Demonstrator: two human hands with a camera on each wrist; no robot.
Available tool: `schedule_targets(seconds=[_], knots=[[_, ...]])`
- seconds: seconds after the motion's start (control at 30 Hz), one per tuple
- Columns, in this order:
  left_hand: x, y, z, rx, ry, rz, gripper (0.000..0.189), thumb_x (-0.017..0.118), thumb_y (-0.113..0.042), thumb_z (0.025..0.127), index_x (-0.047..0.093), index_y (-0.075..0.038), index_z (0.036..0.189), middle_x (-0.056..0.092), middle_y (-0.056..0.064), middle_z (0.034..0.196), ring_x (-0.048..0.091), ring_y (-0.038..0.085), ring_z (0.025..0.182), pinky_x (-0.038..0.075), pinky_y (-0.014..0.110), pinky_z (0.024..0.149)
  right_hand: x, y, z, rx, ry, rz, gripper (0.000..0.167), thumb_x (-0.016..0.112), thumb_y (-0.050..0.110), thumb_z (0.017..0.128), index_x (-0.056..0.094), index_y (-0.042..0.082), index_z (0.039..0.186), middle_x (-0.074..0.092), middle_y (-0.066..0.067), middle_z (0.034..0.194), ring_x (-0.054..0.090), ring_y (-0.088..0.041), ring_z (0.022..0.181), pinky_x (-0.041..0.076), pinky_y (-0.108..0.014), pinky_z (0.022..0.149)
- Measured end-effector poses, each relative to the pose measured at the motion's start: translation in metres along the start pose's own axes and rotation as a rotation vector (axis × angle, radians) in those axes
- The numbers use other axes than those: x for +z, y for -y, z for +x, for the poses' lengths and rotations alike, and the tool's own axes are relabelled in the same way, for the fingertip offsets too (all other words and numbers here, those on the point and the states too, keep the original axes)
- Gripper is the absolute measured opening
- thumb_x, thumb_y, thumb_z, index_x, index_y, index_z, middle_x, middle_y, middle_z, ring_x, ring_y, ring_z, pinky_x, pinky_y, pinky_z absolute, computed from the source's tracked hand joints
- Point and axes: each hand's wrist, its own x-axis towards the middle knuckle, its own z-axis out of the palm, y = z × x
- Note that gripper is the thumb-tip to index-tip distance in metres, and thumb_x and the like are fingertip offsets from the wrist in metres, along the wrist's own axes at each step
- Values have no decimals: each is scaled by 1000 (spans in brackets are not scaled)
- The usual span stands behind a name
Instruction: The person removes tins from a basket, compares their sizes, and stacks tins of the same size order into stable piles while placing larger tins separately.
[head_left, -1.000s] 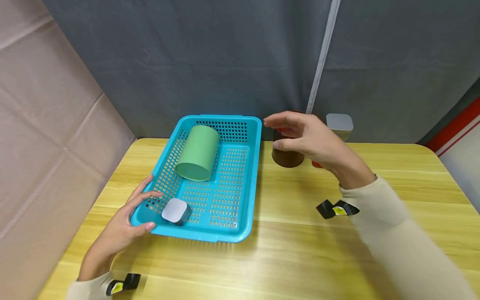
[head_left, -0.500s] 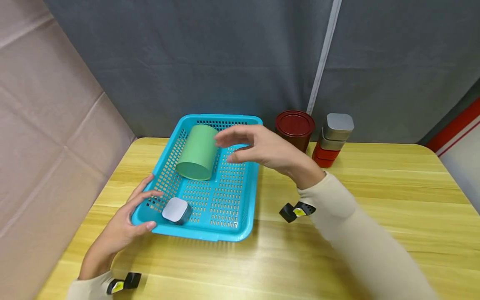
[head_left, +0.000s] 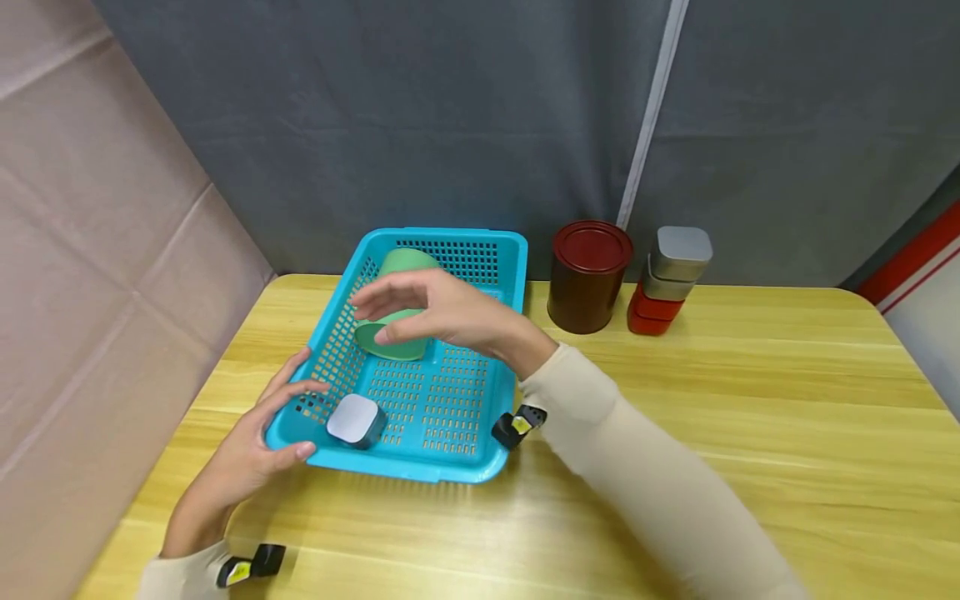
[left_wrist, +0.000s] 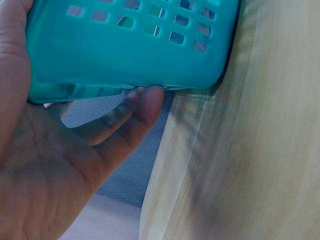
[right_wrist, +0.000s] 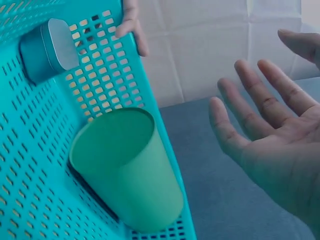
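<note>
In the head view a blue plastic basket (head_left: 491,433) sits on the table, tilted slightly in outline. My left hand (head_left: 243,446) grips its near left corner, thumb on the front rim; the left wrist view shows fingertips (left_wrist: 152,100) against the outer wall. Inside the basket lies a green cylindrical container (right_wrist: 142,185) on its side, its open mouth toward me. My right hand (head_left: 442,308) hovers over this container with fingers parted, holding nothing, and partly hides it. A small square tin with a silver lid (head_left: 354,419) is in the basket's near left corner.
To the basket's right stands a dark red lidded canister (head_left: 587,279). Beside it rises a stack of small square tins (head_left: 667,279), silver above red. A grey curtain (head_left: 450,117) hangs behind the wooden table (head_left: 787,417), with a pale cloth wall (head_left: 112,292) on the left.
My right hand has swung left, from in front of the dark red canister to over the green container, uncovering the canister and tin stack. The left hand keeps its grip on the basket.
</note>
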Motion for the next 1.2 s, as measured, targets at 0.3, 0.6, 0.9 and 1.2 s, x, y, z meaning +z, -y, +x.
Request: schedule_targets(seconds=[0.3,0.6,0.9,1.2], knots=[[0,-1,0,-3,2,-53,61,77,-4,83,57,-3,140,12,-2,177,13,3,158,10,79,115,8,-17,28,-23,200,28,54,70,0,94,56,1,146,58,-17,151,58,-12,133,52,-30,107],[0,0,0,8,-1,-54,61,78,-5,82,57,-2,140,12,-1,177,14,1,157,7,88,106,11,-32,46,7,256,58,51,71,-3,92,59,-1,142,59,-19,150,55,-29,140,50,-29,108],[1,1,0,0,2,-51,61,78,-5,82,57,-2,139,11,-1,177,9,1,158,6,90,105,19,-44,55,43,306,0,48,72,0,91,63,0,139,62,-14,146,54,-34,139,51,-30,107],[1,2,0,18,-10,-30,60,79,-8,83,58,-2,138,14,0,177,13,3,158,18,41,127,34,-49,65,142,346,-7,47,70,-7,88,65,-2,135,65,-17,141,58,-33,135,53,-24,100]])
